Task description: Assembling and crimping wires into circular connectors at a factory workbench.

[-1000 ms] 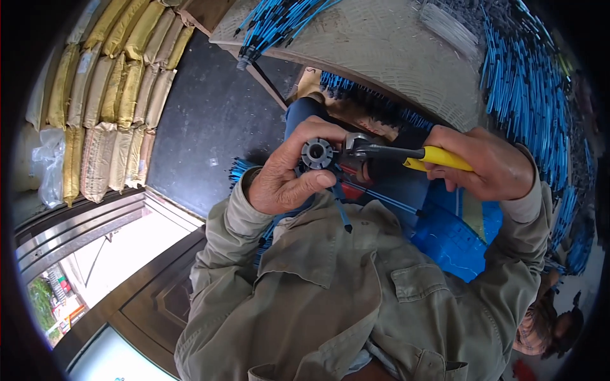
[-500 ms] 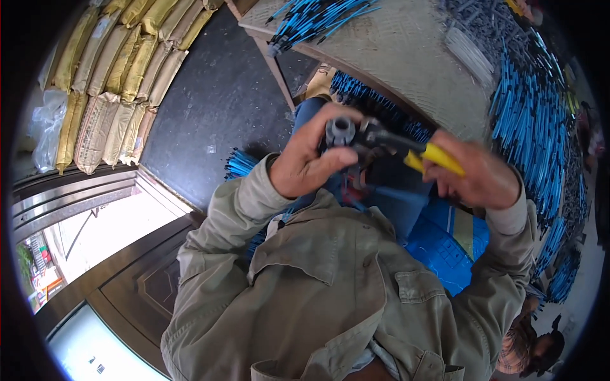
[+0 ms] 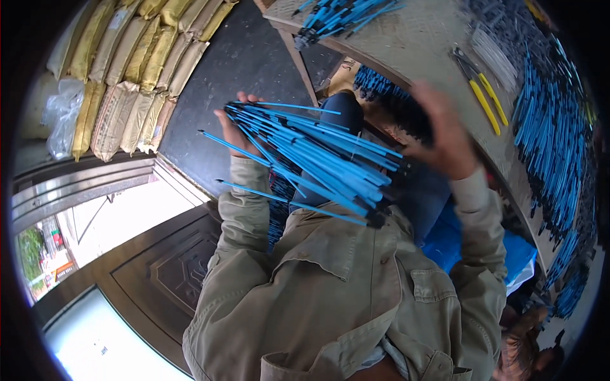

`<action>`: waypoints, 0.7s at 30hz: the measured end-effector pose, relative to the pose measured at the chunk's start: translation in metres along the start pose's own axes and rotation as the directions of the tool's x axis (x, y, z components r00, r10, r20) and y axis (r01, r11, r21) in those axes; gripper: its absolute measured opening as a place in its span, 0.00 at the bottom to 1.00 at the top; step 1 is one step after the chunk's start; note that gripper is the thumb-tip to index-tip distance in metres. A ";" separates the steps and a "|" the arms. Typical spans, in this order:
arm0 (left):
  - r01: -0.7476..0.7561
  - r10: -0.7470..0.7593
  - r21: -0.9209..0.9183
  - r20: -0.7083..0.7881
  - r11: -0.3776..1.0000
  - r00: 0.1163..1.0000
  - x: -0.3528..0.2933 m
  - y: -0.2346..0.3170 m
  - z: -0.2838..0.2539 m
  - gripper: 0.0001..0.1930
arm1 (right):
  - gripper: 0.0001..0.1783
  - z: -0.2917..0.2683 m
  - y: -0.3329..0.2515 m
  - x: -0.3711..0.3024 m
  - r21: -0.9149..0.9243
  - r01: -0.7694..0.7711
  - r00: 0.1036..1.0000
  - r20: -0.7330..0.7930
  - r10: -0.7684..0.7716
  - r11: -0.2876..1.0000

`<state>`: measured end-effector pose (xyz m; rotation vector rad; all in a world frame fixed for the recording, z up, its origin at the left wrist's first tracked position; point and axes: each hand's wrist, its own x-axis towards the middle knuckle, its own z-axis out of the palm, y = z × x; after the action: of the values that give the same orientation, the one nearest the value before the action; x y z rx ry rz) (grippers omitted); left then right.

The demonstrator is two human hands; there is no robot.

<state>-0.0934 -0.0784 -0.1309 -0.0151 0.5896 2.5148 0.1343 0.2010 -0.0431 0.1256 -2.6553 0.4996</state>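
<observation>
My left hand (image 3: 236, 132) is closed around the black-tipped left end of a bundle of thin blue rods (image 3: 318, 146). The bundle fans out to the right across my lap, its far ends also black. A single blue rod (image 3: 292, 203) lies apart below the others. Just beyond the bundle's right end is my right hand (image 3: 445, 133), blurred, with thumb and fingers apart and nothing seen between them. Yellow-handled pliers (image 3: 484, 98) lie on the table to the right of that hand.
The worktable (image 3: 394, 47) carries a small pile of blue rods (image 3: 343, 16), a large heap of them (image 3: 553, 133) and grey parts (image 3: 499, 28). More rods (image 3: 381, 82) sit beneath it. Stacked sacks (image 3: 130, 70) stand at the left, above a wooden door (image 3: 171, 267). Another person (image 3: 524, 340) is at lower right.
The pliers have left my right hand and now lie on the table. The grey round part in my left hand is gone from view; that hand, moved left, now holds the bundle of blue rods.
</observation>
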 end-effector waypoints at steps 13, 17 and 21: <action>0.805 -0.724 -0.332 0.357 0.492 0.590 -0.017 -0.117 -0.121 0.31 | 0.21 0.033 -0.079 0.036 0.686 0.219 0.976 -0.149 -0.161 0.694; 0.697 -0.727 0.347 -0.062 0.627 0.684 -0.057 -0.079 -0.129 0.32 | 0.15 0.017 -0.084 0.027 0.799 0.113 0.990 -0.139 -0.001 0.591; 0.431 -0.422 0.574 -0.159 0.696 0.893 -0.064 -0.035 -0.067 0.33 | 0.12 0.027 -0.081 0.015 0.890 -0.108 0.986 0.040 0.160 0.442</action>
<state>-0.0289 -0.1126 -0.1971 0.0572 1.2156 1.7861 0.1235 0.1157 -0.0326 0.2030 -2.0389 1.9091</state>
